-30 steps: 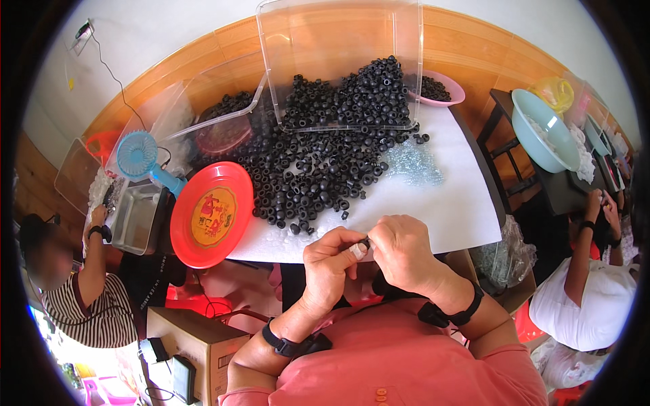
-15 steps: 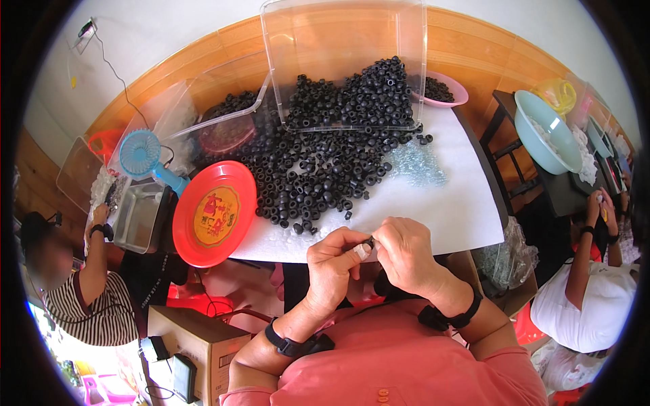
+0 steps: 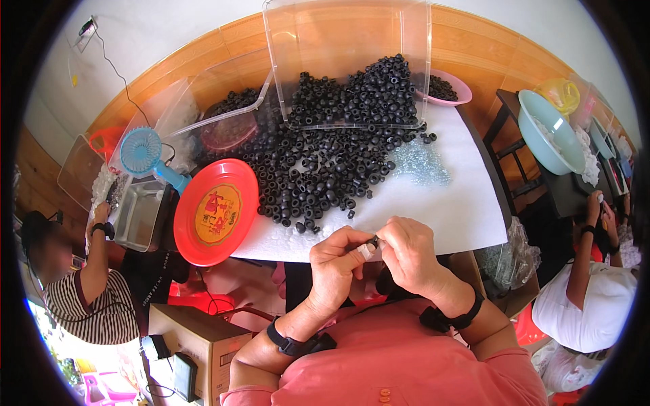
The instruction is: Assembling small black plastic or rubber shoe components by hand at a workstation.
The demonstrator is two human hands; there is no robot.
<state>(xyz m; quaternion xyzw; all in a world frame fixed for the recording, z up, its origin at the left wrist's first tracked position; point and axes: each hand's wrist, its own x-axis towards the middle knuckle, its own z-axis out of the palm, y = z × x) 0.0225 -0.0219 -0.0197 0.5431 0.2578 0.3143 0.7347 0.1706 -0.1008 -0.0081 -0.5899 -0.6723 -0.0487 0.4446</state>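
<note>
At the near edge of the white-covered table (image 3: 440, 216), my left hand (image 3: 335, 264) pinches a small black ring-like piece (image 3: 374, 241) between thumb and forefinger. A pale wrap covers part of that thumb. Meeting it, my right hand (image 3: 408, 256) has its fingertips pinched together against the piece; whether they hold anything else is too small to make out. Beyond both hands spreads a heap of black ring-shaped pieces (image 3: 318, 179), spilling from a tipped clear plastic bin (image 3: 349, 34). Right of the heap lies a patch of tiny clear, bluish bits (image 3: 421, 164).
A red plate (image 3: 183, 227) leans at the table's left, near a blue fan (image 3: 141, 152) and a metal tin (image 3: 134, 220). A pink bowl (image 3: 462, 89) holds dark pieces. People work at both sides; a pale blue basin (image 3: 550, 139) stands right.
My hands stay together at the table edge, the right fingertips shifting slightly off the black piece so more of it shows. The whole view has shifted a little.
</note>
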